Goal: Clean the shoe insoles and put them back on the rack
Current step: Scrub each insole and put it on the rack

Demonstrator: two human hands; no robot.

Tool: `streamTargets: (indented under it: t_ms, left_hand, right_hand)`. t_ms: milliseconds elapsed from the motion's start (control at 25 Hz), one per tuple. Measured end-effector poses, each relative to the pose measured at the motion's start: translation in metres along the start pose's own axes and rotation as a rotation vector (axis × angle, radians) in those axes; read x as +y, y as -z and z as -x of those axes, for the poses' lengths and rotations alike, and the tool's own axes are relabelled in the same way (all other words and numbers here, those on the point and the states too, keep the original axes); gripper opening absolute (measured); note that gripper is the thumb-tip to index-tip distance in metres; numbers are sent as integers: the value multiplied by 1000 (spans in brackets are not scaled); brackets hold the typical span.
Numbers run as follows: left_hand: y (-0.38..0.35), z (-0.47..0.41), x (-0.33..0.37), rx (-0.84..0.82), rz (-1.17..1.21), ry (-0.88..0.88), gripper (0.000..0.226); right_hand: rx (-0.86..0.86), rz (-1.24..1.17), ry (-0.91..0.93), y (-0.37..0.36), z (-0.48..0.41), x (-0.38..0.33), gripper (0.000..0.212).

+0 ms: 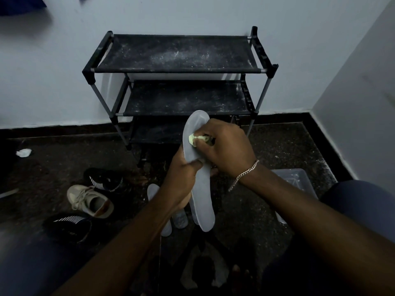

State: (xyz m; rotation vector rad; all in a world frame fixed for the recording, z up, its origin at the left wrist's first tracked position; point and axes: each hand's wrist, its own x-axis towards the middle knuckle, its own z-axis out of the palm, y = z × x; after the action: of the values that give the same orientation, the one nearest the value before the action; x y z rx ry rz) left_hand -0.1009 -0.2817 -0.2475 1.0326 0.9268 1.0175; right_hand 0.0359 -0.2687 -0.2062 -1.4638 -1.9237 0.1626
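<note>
My left hand [184, 180] grips a long grey insole [202, 197] around its middle, holding it upright in front of me. My right hand [226, 146] pinches a small pale green wad [193, 139] and presses it against the upper part of that insole. More grey insoles [152, 192] lie on the floor below, partly hidden by my left arm. The black three-shelf rack [177, 54] stands against the wall ahead, its shelves dusty and bare.
A beige sneaker [89, 200] and two black striped shoes [102, 178] lie on the dark floor at the left. A crumpled white wad [24, 152] sits further left. A clear plastic tub [297, 180] stands at the right, by my knee.
</note>
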Motion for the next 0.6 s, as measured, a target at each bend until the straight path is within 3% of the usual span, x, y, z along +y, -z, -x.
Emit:
streamTargets:
  t_ms: [200, 400, 600]
  left_hand:
    - [-4, 3, 4, -59, 96, 51, 55]
    - [-3, 5, 5, -40, 66, 21, 55]
    - [-6, 5, 4, -86, 104, 54, 55]
  right_hand:
    - [90, -20, -63, 9, -8, 9, 20]
    - [13, 1, -36, 5, 0, 3, 21]
    - [114, -34, -88, 13, -12, 15, 20]
